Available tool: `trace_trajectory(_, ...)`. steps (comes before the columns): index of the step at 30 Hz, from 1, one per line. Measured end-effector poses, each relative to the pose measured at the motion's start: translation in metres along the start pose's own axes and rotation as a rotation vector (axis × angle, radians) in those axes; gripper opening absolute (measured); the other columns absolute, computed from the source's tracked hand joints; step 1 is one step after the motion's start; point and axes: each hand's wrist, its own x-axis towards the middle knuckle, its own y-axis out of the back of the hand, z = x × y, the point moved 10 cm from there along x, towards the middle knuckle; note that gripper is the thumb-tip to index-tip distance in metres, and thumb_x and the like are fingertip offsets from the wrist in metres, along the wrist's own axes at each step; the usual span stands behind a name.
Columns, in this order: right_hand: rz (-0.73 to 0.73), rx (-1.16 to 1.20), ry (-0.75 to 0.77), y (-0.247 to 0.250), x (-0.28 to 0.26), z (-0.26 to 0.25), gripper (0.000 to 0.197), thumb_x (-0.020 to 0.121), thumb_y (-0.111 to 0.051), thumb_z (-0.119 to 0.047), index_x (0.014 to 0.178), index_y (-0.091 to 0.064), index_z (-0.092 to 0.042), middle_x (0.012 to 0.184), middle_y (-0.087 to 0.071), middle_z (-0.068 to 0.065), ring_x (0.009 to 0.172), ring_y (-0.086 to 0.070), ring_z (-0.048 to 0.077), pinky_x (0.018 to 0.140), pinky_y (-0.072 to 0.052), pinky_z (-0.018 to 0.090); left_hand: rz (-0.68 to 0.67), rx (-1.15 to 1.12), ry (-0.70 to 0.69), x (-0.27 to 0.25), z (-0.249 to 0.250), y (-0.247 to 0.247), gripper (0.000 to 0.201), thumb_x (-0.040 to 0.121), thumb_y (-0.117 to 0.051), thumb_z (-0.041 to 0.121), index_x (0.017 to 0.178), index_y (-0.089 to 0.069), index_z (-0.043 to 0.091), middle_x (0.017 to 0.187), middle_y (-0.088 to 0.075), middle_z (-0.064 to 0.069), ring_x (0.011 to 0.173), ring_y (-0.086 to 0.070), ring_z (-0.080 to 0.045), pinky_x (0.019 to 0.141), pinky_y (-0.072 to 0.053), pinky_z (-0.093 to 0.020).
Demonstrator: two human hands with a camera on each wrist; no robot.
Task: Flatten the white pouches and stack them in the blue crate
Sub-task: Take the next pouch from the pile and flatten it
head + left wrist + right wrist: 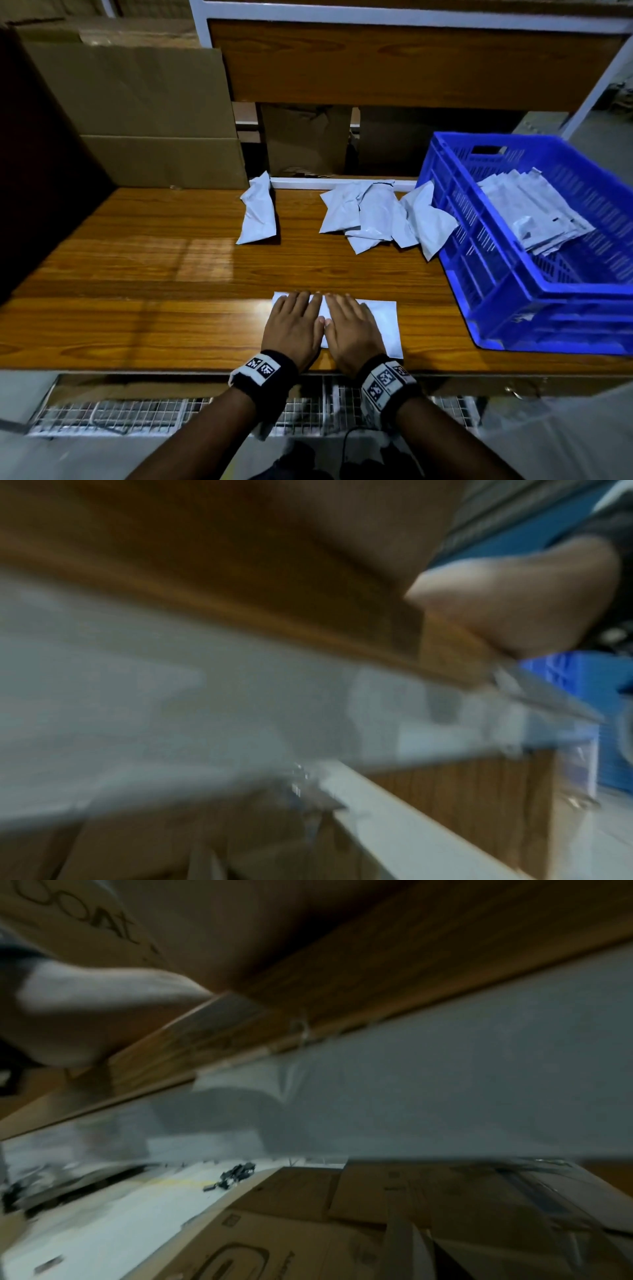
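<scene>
A white pouch [383, 320] lies flat near the front edge of the wooden table [154, 274]. Both hands press on it side by side with straight fingers: my left hand [294, 320] over its left part, my right hand [352, 322] over its middle. One crumpled white pouch [257, 212] lies at the back centre. Several more crumpled pouches [380, 216] are heaped beside the blue crate [513, 284] at the right. A stack of flattened pouches [534, 214] lies inside the crate. Both wrist views are blurred and show only the table's underside and edge.
Large cardboard boxes [137, 116] stand at the back left of the table. A wooden shelf with a white frame [394, 61] rises behind. A wire mesh rack [137, 414] sits below the table's front edge.
</scene>
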Motion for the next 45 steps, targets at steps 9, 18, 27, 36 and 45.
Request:
trace_trajectory(9, -0.111, 0.071, 0.038, -0.008, 0.003, 0.013, 0.068, 0.096, -0.010, -0.053, 0.155, -0.014, -0.021, 0.163, -0.014, -0.003, 0.150, -0.005, 0.015, 0.121, -0.002, 0.038, -0.136, -0.064, -0.013, 0.002, -0.009, -0.012, 0.082, 0.086, 0.005, 0.058, 0.155, -0.018, 0.020, 0.161, -0.021, -0.001, 0.148, -0.014, -0.019, 0.119, -0.015, -0.037)
trace_trajectory(18, -0.056, -0.018, -0.049, -0.002, -0.012, 0.033, 0.079, 0.091, -0.005, -0.060, 0.156, -0.013, -0.015, 0.163, -0.014, 0.003, 0.150, -0.008, 0.016, 0.122, -0.003, 0.035, -0.122, -0.018, 0.095, -0.005, -0.013, -0.017, 0.077, 0.092, -0.004, 0.058, 0.154, -0.019, 0.015, 0.160, -0.024, -0.004, 0.148, -0.016, -0.022, 0.119, -0.011, -0.042)
trace_trajectory(27, -0.130, -0.099, -0.171, -0.001, -0.017, 0.063, 0.102, 0.074, 0.029, -0.072, 0.156, 0.001, -0.018, 0.164, 0.004, -0.002, 0.150, 0.008, 0.013, 0.120, 0.009, 0.044, -0.093, -0.094, 0.070, -0.004, -0.016, -0.002, 0.077, 0.092, -0.001, 0.059, 0.155, -0.014, 0.016, 0.162, -0.016, -0.002, 0.150, -0.008, -0.019, 0.121, -0.008, -0.038)
trace_trajectory(36, -0.153, -0.136, -0.194, 0.002, -0.021, 0.074, 0.083, 0.086, 0.015, -0.063, 0.156, 0.003, -0.021, 0.164, 0.006, -0.003, 0.150, 0.009, 0.015, 0.119, 0.008, 0.051, -0.082, -0.053, 0.097, -0.008, -0.021, -0.011, 0.079, 0.090, 0.005, 0.057, 0.155, -0.017, 0.017, 0.162, -0.019, -0.002, 0.150, -0.008, -0.020, 0.120, -0.004, -0.041)
trace_trajectory(45, -0.083, -0.249, 0.188, 0.020, -0.026, -0.004, 0.098, 0.082, -0.005, -0.085, 0.157, -0.001, -0.022, 0.163, 0.007, 0.002, 0.150, 0.010, 0.021, 0.116, 0.007, 0.058, 0.085, -0.328, 0.218, -0.021, -0.045, 0.017, 0.077, 0.090, -0.005, 0.061, 0.155, -0.011, 0.021, 0.163, -0.006, -0.002, 0.147, -0.007, -0.024, 0.116, -0.011, -0.045)
